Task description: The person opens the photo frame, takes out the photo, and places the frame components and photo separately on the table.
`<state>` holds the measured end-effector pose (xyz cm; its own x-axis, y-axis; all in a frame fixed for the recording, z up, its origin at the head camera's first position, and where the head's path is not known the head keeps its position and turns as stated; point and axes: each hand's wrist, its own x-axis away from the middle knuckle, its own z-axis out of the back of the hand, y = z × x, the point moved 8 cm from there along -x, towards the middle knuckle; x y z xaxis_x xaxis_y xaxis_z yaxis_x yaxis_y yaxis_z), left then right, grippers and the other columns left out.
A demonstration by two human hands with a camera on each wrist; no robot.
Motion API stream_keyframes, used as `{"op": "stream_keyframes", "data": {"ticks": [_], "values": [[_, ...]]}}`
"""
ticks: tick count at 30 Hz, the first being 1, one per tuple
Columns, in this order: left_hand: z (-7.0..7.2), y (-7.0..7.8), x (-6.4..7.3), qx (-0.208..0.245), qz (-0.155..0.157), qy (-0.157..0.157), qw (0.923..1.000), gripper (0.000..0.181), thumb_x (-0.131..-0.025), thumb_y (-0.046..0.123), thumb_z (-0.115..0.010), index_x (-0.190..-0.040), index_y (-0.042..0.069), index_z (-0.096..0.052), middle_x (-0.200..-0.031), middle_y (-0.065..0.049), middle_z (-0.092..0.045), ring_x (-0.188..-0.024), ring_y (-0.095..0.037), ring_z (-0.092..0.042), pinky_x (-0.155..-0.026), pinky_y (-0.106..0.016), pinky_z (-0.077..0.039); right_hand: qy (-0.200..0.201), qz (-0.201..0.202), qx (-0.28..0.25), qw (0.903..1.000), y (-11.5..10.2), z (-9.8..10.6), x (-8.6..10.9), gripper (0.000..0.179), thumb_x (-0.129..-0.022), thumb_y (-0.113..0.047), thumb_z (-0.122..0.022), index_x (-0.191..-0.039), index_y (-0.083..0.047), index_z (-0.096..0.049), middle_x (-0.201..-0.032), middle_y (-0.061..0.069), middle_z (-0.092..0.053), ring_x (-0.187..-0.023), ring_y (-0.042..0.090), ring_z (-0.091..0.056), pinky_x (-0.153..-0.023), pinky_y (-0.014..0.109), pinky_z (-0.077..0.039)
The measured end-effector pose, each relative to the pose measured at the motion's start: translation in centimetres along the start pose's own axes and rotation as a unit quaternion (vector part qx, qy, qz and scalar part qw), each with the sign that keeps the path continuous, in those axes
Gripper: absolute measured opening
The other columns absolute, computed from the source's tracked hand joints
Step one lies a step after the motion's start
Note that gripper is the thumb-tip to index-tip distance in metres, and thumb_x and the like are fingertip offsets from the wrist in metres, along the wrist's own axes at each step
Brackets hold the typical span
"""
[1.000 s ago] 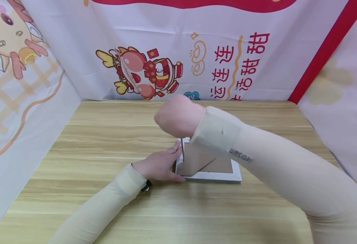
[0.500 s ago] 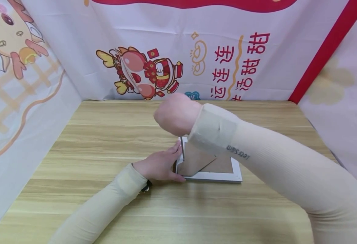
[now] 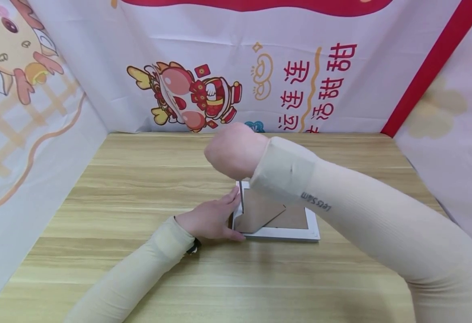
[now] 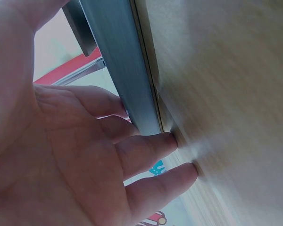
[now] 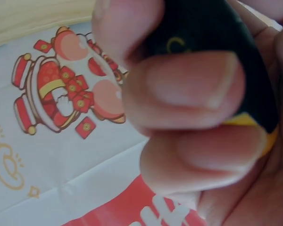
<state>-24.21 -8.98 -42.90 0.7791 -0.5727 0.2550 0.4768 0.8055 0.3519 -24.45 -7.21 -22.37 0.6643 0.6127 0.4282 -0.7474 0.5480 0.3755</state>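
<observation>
A white picture frame (image 3: 288, 233) lies back up on the table, its brown backing board (image 3: 294, 220) showing, with a brown stand flap (image 3: 256, 220) at its left side. My left hand (image 3: 209, 218) holds the frame's left side, thumb at the near corner; in the left wrist view its outer fingers (image 4: 160, 186) reach down to the tabletop. Above the frame my right hand (image 3: 236, 152) grips a screwdriver by its black-and-yellow handle (image 5: 212, 33). The thin screwdriver shank (image 3: 241, 197) points down, its tip at the left border of the frame. The right forearm hides the far right part of the frame.
The wood-grain table (image 3: 147, 179) reaches back to a white printed cloth (image 3: 179, 27) hung behind it. Cloth walls (image 3: 2, 148) also stand along the left and right sides.
The right hand and forearm have shifted very slightly, with the screwdriver tip staying at the same spot. The left hand and the frame have not moved.
</observation>
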Motion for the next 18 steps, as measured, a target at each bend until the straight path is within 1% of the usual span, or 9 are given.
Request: {"op": "stream_keyframes", "data": {"ticks": [2,6,8,10,12,14,18], "values": [[0.0,0.0,0.0,-0.004,0.002,-0.003,1.0000,0.123,-0.077,0.070,-0.070,-0.159,0.009,-0.002,-0.165,-0.007,0.002,-0.145,-0.023,-0.029,-0.111,-0.038,-0.035,0.007,-0.001,0.001,1.0000,0.2,0.0,0.1,0.013,-0.089,-0.024,-0.074,-0.100,-0.018,-0.072,-0.085,-0.001,-0.066,-0.080,0.018,-0.059,-0.069,0.029,-0.052],[0.3,0.2,0.0,0.011,-0.003,0.001,0.9999,0.123,-0.076,0.067,-0.073,-0.159,0.010,-0.001,-0.166,-0.006,-0.001,-0.143,-0.022,-0.033,-0.110,-0.038,-0.036,0.013,0.021,0.017,0.9996,-0.5,0.2,0.1,0.012,-0.092,-0.024,-0.071,-0.102,-0.017,-0.073,-0.082,-0.001,-0.065,-0.076,0.017,-0.058,-0.070,0.029,-0.051],[0.4,0.3,0.1,0.018,-0.008,0.004,0.9998,0.123,-0.077,0.065,-0.074,-0.159,0.010,-0.001,-0.166,-0.006,-0.002,-0.141,-0.022,-0.036,-0.109,-0.037,-0.037,0.010,0.029,0.027,0.9992,-0.9,0.3,0.0,0.012,-0.093,-0.024,-0.069,-0.103,-0.017,-0.073,-0.082,-0.001,-0.065,-0.076,0.017,-0.058,-0.071,0.030,-0.051],[0.5,0.4,0.1,0.021,-0.008,0.003,0.9997,0.123,-0.077,0.064,-0.074,-0.159,0.010,-0.001,-0.166,-0.006,-0.003,-0.141,-0.022,-0.036,-0.109,-0.036,-0.037,0.006,0.027,0.027,0.9993,-1.0,0.4,0.0,0.013,-0.094,-0.024,-0.069,-0.104,-0.017,-0.073,-0.083,-0.001,-0.066,-0.077,0.017,-0.059,-0.072,0.030,-0.051],[0.4,0.4,0.1,0.015,-0.005,0.001,0.9999,0.123,-0.077,0.065,-0.073,-0.159,0.008,-0.002,-0.166,-0.007,-0.002,-0.142,-0.023,-0.034,-0.110,-0.036,-0.037,0.002,0.015,0.021,0.9997,-0.6,0.3,0.1,0.013,-0.092,-0.024,-0.071,-0.104,-0.018,-0.073,-0.085,-0.001,-0.066,-0.078,0.017,-0.059,-0.073,0.030,-0.052],[0.4,0.4,0.1,0.004,-0.002,0.001,1.0000,0.121,-0.078,0.066,-0.072,-0.159,0.007,-0.005,-0.165,-0.010,-0.001,-0.143,-0.024,-0.031,-0.110,-0.037,-0.036,-0.006,-0.002,0.012,0.9999,0.0,-0.1,0.2,0.016,-0.089,-0.026,-0.075,-0.102,-0.018,-0.072,-0.086,0.000,-0.066,-0.079,0.017,-0.060,-0.071,0.030,-0.052],[0.3,0.5,0.2,-0.011,0.000,0.000,0.9999,0.117,-0.079,0.068,-0.069,-0.158,0.003,-0.012,-0.164,-0.014,-0.002,-0.144,-0.027,-0.030,-0.110,-0.041,-0.036,0.001,-0.012,-0.019,0.9997,2.0,-0.8,1.1,0.020,-0.084,-0.027,-0.081,-0.096,-0.016,-0.070,-0.085,-0.001,-0.066,-0.077,0.017,-0.060,-0.066,0.031,-0.053]]}}
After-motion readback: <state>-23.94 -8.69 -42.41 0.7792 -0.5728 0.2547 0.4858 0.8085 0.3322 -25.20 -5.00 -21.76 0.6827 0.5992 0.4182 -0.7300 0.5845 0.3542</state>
